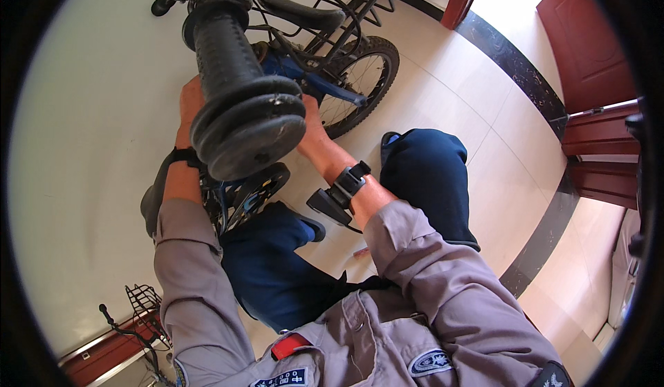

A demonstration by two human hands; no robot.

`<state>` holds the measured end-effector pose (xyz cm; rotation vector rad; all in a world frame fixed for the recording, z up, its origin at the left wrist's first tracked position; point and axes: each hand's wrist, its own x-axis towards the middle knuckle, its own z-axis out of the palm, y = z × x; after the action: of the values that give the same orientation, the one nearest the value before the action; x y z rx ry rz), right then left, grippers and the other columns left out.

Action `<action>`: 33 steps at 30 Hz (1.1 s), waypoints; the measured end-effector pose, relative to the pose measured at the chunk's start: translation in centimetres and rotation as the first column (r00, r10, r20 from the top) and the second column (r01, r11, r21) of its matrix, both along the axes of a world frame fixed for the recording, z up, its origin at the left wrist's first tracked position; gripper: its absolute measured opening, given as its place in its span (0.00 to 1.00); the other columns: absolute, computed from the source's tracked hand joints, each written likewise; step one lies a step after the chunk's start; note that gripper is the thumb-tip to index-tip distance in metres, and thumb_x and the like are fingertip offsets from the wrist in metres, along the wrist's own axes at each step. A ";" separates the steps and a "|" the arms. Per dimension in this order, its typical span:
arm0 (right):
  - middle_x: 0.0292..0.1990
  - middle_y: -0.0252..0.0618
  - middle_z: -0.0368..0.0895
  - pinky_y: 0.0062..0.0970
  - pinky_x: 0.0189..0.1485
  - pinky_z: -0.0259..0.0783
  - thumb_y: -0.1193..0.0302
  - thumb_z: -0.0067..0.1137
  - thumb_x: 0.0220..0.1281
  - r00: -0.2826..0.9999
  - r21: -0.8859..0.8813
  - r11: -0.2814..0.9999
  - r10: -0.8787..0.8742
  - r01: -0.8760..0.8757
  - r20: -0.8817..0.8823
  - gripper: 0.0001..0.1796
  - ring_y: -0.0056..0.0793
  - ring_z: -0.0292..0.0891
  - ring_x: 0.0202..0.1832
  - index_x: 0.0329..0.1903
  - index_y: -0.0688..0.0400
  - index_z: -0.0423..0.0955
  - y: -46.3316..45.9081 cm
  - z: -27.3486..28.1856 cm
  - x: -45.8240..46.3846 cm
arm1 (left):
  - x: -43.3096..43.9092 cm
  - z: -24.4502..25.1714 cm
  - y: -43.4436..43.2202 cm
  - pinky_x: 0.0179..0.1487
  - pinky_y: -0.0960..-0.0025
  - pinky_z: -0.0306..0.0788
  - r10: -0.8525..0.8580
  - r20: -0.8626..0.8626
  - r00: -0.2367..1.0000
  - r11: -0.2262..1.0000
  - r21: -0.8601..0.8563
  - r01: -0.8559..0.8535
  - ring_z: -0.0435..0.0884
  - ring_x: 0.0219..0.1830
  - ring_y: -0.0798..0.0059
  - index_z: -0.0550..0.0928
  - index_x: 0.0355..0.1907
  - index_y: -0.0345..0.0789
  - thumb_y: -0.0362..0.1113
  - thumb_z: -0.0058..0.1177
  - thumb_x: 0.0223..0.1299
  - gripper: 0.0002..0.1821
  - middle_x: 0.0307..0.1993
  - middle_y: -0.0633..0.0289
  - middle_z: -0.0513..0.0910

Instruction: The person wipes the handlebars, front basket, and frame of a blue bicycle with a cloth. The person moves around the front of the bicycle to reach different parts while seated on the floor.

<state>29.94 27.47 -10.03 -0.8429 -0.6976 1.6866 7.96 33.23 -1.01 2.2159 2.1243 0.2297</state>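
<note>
A black rubber handlebar grip (pixel 223 65) with a ribbed, flanged end looms close to the camera, beside a brake lever (pixel 295 8). Behind it stands a blue bicycle frame (pixel 282 68) with a knobby-tyred wheel (pixel 386 70). On the left side of the grip, only the back of my left hand (pixel 191 99) shows. My right hand (pixel 310 120) reaches in from the other side, near the blue frame. The grip hides the fingers of both hands, so what they touch is out of sight. Dark straps circle both wrists.
A black wire basket (pixel 358 11) is at the bicycle's front. To the left rises a pale wall (pixel 93 143). My bent knees (pixel 425 179) frame the tiled floor (pixel 498 179). Red doors (pixel 591 39) stand right. Another bicycle's basket (pixel 142 304) appears lower left.
</note>
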 end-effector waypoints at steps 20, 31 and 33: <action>0.22 0.29 0.73 0.21 0.20 0.59 0.64 0.51 0.74 0.991 -0.156 0.984 -0.100 0.086 -0.087 0.15 0.16 0.61 0.19 0.29 0.56 0.74 -2.0 2.3 7.6 | -2.0 -8.0 5.5 0.38 0.69 0.73 -0.175 0.697 0.695 0.961 -0.033 0.276 0.79 0.31 0.75 0.85 0.45 0.27 0.31 0.53 0.67 0.12 0.29 0.60 0.84; 0.24 0.31 0.78 0.22 0.19 0.63 0.62 0.52 0.76 0.976 -0.192 0.965 0.200 -0.180 0.088 0.14 0.16 0.67 0.21 0.39 0.58 0.80 -1.4 -2.0 2.4 | -4.5 -8.9 4.9 0.28 0.66 0.76 -0.030 0.274 0.961 0.952 -0.286 0.112 0.83 0.21 0.70 0.87 0.35 0.26 0.28 0.56 0.59 0.08 0.23 0.52 0.84; 0.24 0.31 0.78 0.23 0.19 0.63 0.62 0.51 0.76 0.952 -0.248 0.939 0.277 -0.238 0.134 0.14 0.17 0.67 0.21 0.39 0.58 0.80 -1.8 -2.8 2.0 | -6.1 -8.9 4.2 0.28 0.66 0.76 -0.097 0.094 0.991 0.902 -0.412 0.127 0.83 0.21 0.70 0.86 0.33 0.25 0.27 0.56 0.58 0.07 0.22 0.54 0.83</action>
<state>31.89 25.67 -12.84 -1.1041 -0.7625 1.9763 1.82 37.41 -9.95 2.0300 1.7924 -0.1411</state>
